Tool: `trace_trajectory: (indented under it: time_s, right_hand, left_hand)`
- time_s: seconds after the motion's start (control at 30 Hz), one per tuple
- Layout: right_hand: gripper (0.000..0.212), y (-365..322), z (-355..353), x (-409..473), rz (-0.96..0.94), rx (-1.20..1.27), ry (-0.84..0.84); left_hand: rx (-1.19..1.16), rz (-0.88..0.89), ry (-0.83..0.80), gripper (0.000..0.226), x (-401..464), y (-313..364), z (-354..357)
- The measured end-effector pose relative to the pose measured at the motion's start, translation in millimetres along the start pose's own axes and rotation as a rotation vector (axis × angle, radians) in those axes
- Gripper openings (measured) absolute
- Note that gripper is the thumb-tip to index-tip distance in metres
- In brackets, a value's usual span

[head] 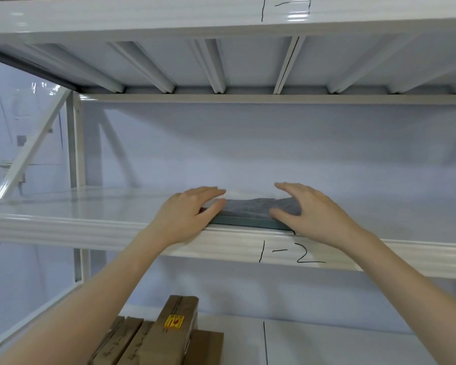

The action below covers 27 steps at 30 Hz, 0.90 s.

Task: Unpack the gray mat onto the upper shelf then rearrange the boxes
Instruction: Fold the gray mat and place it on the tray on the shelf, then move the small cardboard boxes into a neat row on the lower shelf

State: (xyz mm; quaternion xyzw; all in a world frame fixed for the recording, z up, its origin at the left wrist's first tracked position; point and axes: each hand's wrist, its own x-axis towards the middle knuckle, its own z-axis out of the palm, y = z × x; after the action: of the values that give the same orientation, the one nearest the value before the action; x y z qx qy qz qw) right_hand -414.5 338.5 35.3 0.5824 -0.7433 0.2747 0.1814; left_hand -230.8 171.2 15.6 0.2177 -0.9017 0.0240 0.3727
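The gray mat (250, 208) lies flat at the front edge of the white shelf (63, 222) marked "1-2" (291, 254), its textured top resting on a thin darker base that sits flush with the lip. Your left hand (187, 214) is at the mat's left end, fingers stretched forward and slightly spread, the thumb laid against the near left corner; the hand rests open on the mat and shelf rather than closing around anything. Your right hand (308, 209) is at the mat's right end, fingers extended over the top and the thumb pressed to the near edge, the hand arched and loosely open, touching the mat without a full grasp. Both bare forearms reach up from the bottom of the frame. Above, the ribbed underside of the next shelf (221, 64) spans the view, its front beam bearing another handwritten mark. Below, on the lower shelf (327, 343), brown cardboard boxes (153, 341) stand together left of centre, the tallest (179, 320) carrying a yellow and red label (173, 322) on its top face
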Motion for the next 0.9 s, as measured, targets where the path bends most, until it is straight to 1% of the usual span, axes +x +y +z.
trace_trajectory:
  time_s: [0.1, 0.2, 0.3, 0.37, 0.53, 0.63, 0.77, 0.9]
  right_hand:
    - [0.061, -17.9, 1.2, -5.0, -0.092, 0.024, 0.055]
    - [0.061, -40.6, 7.2, -5.3, -0.167, 0.055, 0.086]
    - [0.062, -69.2, 20.3, -6.4, -0.239, 0.071, 0.060]
    - [0.063, -87.0, 28.1, -4.5, -0.280, 0.073, 0.046]
    - [0.063, -139.5, 60.4, 2.0, -0.389, 0.147, 0.025]
    - [0.062, -170.3, 94.2, -1.2, -0.467, 0.176, -0.021]
    - [0.061, -193.1, 145.7, -16.1, -0.541, 0.202, -0.096]
    - [0.059, -192.6, 194.9, -36.2, -0.570, 0.178, -0.193]
  left_hand:
    - [-0.018, 0.047, 0.045, 0.065, -8.8, -4.4, -7.8]
    - [0.017, 0.080, 0.075, 0.062, -20.0, -9.2, -18.1]
    - [0.059, 0.067, 0.080, 0.056, -38.5, -19.9, -33.2]
    - [0.105, 0.066, 0.080, 0.058, -49.2, -29.2, -46.7]
    - [0.196, -0.008, 0.103, 0.059, -89.9, -70.3, -78.1]
    - [0.220, -0.051, 0.059, 0.066, -128.1, -102.2, -83.3]
    - [0.208, -0.143, 0.042, 0.072, -183.6, -146.5, -70.5]
    - [0.115, -0.244, 0.003, 0.074, -228.5, -172.6, -45.4]
